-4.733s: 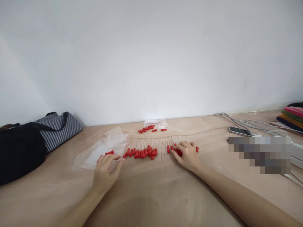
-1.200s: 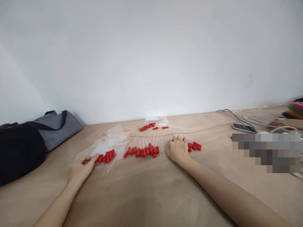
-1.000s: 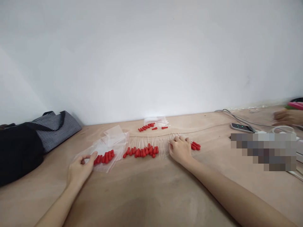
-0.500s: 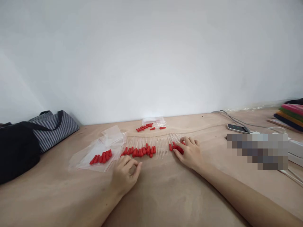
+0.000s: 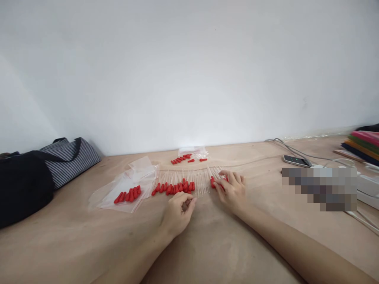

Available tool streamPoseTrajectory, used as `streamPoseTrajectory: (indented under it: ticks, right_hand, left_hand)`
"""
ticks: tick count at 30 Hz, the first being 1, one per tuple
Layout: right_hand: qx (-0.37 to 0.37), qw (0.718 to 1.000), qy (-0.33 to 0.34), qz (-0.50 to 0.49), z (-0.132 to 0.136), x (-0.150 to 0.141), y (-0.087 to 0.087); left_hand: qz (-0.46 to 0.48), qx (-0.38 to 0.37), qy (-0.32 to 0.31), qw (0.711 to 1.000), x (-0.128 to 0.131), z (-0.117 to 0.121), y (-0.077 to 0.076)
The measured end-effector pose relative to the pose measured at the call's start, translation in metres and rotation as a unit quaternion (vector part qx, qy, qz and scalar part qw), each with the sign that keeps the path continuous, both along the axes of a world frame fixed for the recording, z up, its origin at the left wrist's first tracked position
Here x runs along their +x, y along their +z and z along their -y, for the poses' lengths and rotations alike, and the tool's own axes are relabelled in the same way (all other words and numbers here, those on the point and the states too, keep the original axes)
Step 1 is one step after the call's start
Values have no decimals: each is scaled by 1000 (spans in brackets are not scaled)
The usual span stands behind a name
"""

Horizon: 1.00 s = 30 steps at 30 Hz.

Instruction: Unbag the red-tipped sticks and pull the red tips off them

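My left hand (image 5: 179, 213) is closed with curled fingers, its thumb and fingertips close together beside the lower ends of thin clear tubes (image 5: 202, 184). Whether anything is pinched there is too small to tell. My right hand (image 5: 233, 191) bends its fingers over a group of red-bulbed droppers (image 5: 212, 180), gripping at a bulb; the fingers partly hide the group. Left of the bare tubes lies a row of droppers with red rubber bulbs (image 5: 177, 188), their clear stems pointing to the wall. Loose red bulbs (image 5: 130, 194) rest on clear zip bags (image 5: 139, 167).
More red bulbs (image 5: 180, 158) and clear tubes lie near a small bag (image 5: 189, 150) by the wall. A striped bag (image 5: 71, 161) stands at left. At right are a grey device (image 5: 296, 161) with cables, a white power strip (image 5: 368, 185) and coloured folded cloth (image 5: 363, 146).
My left hand has moved right, from beside the red-bulbed row to the bare tubes, and its thumb and fingers have drawn closer. My right hand has shifted slightly left over its droppers.
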State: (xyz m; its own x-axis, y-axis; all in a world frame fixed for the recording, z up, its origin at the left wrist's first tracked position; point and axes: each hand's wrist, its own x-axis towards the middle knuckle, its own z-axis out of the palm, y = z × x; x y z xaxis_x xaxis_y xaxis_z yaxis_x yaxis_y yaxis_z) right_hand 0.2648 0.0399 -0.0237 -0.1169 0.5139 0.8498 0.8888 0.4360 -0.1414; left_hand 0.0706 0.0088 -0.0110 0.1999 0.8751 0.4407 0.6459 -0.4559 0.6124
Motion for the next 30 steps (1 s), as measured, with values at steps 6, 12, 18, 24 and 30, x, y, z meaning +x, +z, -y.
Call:
streamPoseTrajectory:
  ticks: [6, 12, 18, 24, 30]
  right_hand:
    - [78, 986, 144, 24, 35, -25, -1]
    - [74, 976, 197, 55, 35, -25, -1]
    - [56, 969, 221, 94, 26, -11, 0]
    - [-10, 948, 280, 150, 21, -17, -7]
    - [-45, 941, 299, 151, 22, -16, -7]
  left_hand:
    - [316, -341, -99, 880, 19, 0, 6]
    - [224, -302, -88, 922, 11, 7, 1]
    - [-26, -137, -57, 989, -10, 15, 0]
    - [-68, -118, -70, 988, -13, 17, 1]
    - [-62, -140, -85, 984, -13, 17, 6]
